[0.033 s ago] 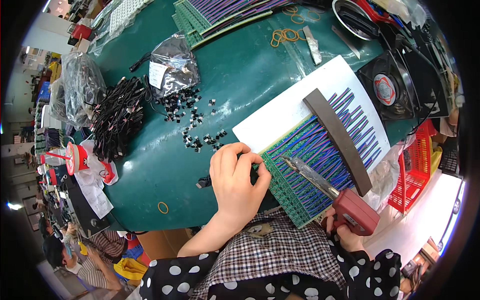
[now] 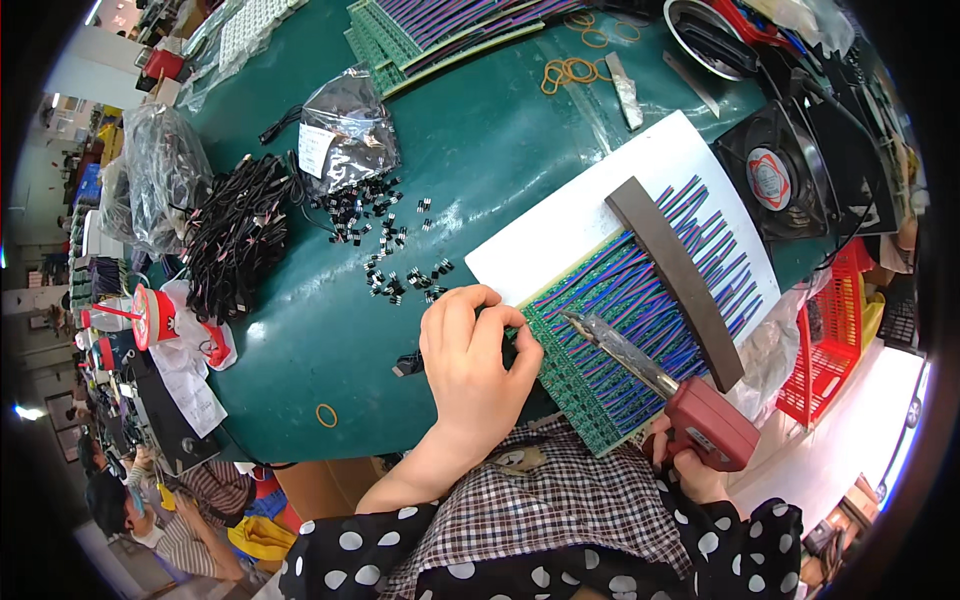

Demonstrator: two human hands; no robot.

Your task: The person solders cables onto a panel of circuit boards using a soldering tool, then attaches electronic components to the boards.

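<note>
My left hand is closed in a pinch at the upper left corner of a green circuit board panel. Whatever lies between its fingertips is too small and hidden to make out. From the lower right, my right hand grips the red handle of a soldering iron. Its metal barrel slants up and left across the panel, the tip over the rows of wires. Blue, red and dark wires run from the panel beneath a dark brown bar. Panel and wires rest on a white board.
Small black connectors lie scattered left of the white board, below a clear bag. Farther left is a bundle of black cables. A fan stands at the right. Rubber bands and wired panels lie at the back.
</note>
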